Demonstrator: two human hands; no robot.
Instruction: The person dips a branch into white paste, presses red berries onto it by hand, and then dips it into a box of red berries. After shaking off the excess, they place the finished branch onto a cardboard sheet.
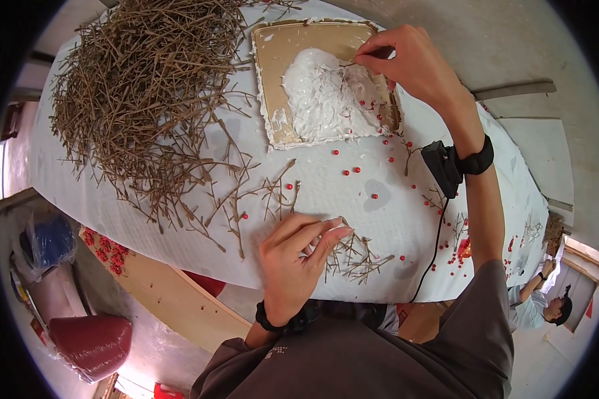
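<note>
My right hand (409,63) pinches a thin brown twig (348,64) by its end over the far right part of a tan tray (273,40). The twig's other end reaches into a mound of thick white paste (313,100), where its branches are smeared white. Close to the table's near edge, my left hand (296,256) is closed, thumb against fingers, with white smears on the fingertips. Beside it lies a small bunch of brown twigs (359,261); whether the fingers hold any of them I cannot make out. A few red beads (363,103) stick in the paste.
A big heap of brown twigs (146,86) covers the table's left side. Loose red beads (375,196) lie scattered on the white table cover (326,179). A black cable (436,246) runs from my right wrist. At the far right another person (536,306) sits by the table.
</note>
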